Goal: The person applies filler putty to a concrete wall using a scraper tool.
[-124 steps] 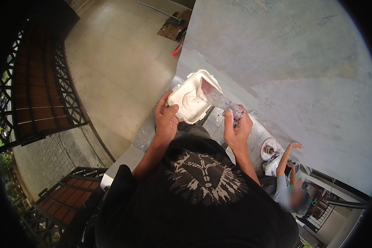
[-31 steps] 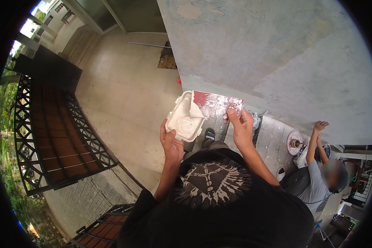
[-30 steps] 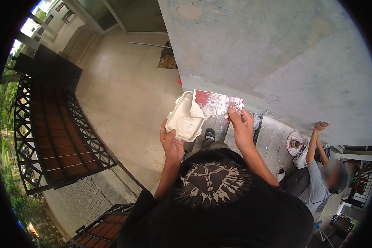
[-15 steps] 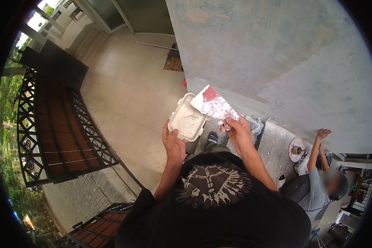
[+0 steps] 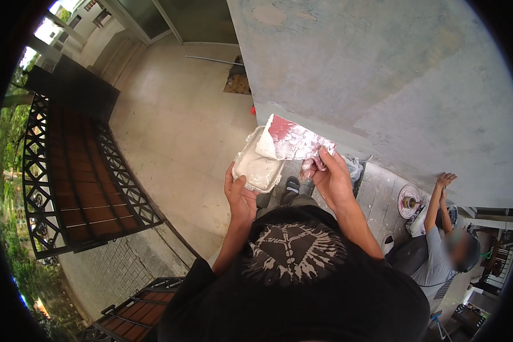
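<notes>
My left hand [image 5: 240,195] grips the near left side of a shallow off-white tray [image 5: 281,181], its thumb over the rim. Smooth creamy white putty [image 5: 256,170] lies inside. My right hand [image 5: 332,175] is closed around the right end of a flat reddish trowel [image 5: 290,139], smeared with white. The trowel's left edge carries a thick band of putty and overlaps the tray's far right side, hiding part of it. From this angle I cannot tell whether blade and tray touch.
A grey, patchy wall [image 5: 370,74] rises ahead and to the right. At the right another person [image 5: 439,259] reaches both hands to the wall, near a round stained lid or dish [image 5: 409,201]. A dark metal gate [image 5: 77,176] stands left. Planks [image 5: 376,194] lie below.
My right hand has turned the trowel so that it lies more level, its left end shifting slightly left. The tray and my left hand have hardly moved.
</notes>
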Tool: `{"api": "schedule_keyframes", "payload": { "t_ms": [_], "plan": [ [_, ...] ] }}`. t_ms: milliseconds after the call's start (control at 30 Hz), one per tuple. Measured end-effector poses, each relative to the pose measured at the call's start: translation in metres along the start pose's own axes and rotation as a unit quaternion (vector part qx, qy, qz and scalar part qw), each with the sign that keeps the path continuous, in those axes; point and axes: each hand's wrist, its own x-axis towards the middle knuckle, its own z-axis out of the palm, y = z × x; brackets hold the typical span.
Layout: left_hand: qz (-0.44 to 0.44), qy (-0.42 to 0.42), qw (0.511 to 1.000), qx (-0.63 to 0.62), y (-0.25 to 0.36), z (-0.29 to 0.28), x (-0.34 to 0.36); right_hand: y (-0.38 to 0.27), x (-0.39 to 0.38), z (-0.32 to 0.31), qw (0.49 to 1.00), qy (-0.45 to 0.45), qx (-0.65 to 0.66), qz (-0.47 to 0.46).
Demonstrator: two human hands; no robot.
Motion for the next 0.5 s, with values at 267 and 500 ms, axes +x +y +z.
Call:
{"api": "schedule_keyframes", "payload": {
  "t_ms": [267,500],
  "plan": [
    [0.004,-0.005,1.000,0.002,-0.002,-0.001,0.000,0.011,-0.007,-0.008,1.000,0.004,0.009,-0.004],
    [0.020,0.021,0.999,-0.033,-0.008,-0.001,-0.001,0.033,-0.001,-0.026,0.989,0.078,-0.118,0.049]
  ]
}}
